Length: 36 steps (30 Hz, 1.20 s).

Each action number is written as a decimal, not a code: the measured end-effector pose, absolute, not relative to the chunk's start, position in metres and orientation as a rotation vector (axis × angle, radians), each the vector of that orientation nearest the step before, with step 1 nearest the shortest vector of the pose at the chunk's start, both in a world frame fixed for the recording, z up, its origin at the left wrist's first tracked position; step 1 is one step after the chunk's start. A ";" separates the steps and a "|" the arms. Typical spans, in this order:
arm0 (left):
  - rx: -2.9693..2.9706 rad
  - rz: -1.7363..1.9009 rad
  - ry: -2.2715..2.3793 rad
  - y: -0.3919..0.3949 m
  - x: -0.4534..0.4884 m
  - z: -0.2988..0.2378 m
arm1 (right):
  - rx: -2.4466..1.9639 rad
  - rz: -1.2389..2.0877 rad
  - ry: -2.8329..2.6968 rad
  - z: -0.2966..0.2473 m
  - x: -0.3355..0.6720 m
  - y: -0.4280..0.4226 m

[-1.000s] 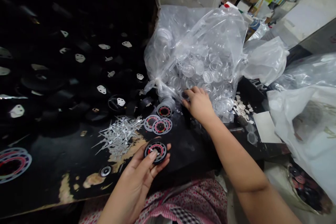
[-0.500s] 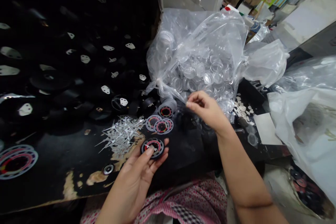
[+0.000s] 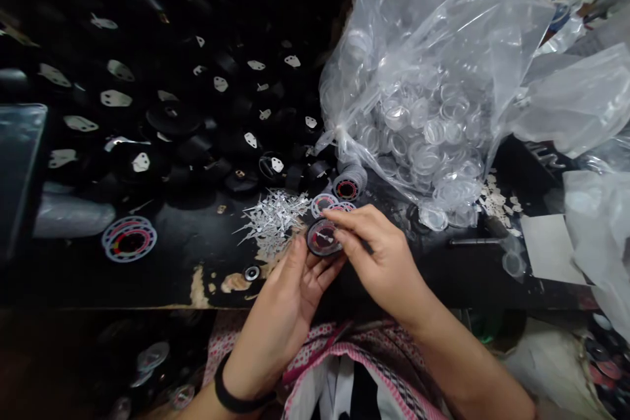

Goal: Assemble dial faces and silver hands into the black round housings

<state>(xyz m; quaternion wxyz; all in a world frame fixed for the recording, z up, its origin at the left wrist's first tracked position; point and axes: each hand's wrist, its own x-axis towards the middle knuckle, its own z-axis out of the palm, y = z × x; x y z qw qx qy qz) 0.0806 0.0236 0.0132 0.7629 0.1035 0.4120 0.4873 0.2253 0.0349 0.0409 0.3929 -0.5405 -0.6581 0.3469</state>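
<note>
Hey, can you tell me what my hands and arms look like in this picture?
Your left hand and right hand are both ungloved. A plain dark band circles your left wrist; none shows on the right. Your forearms are bare as far as they show, with no sleeve in view.

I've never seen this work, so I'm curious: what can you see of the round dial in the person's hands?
The dial is round, with a dark rim, reddish markings on a dark face and a pale pointer. Its front looks glossy, perhaps under clear plastic. It is held above the black table, face up toward the camera; the left hand supports it and the right hand touches its right edge.
</note>
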 end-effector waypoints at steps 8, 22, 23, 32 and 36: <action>0.636 0.979 1.077 0.018 0.077 0.009 | -1.499 0.789 -1.812 0.044 0.218 0.038; 0.898 0.998 1.222 0.008 0.054 0.022 | -1.391 0.587 -1.859 0.037 0.190 0.048; 0.887 1.010 1.217 0.009 0.053 0.023 | -1.393 0.600 -1.848 0.037 0.188 0.048; 0.388 1.106 1.386 -0.035 -0.002 0.007 | -1.369 1.052 -1.677 0.040 0.207 0.046; 0.692 0.904 1.927 -0.075 -0.073 -0.020 | -1.423 1.085 -1.659 0.032 0.213 0.044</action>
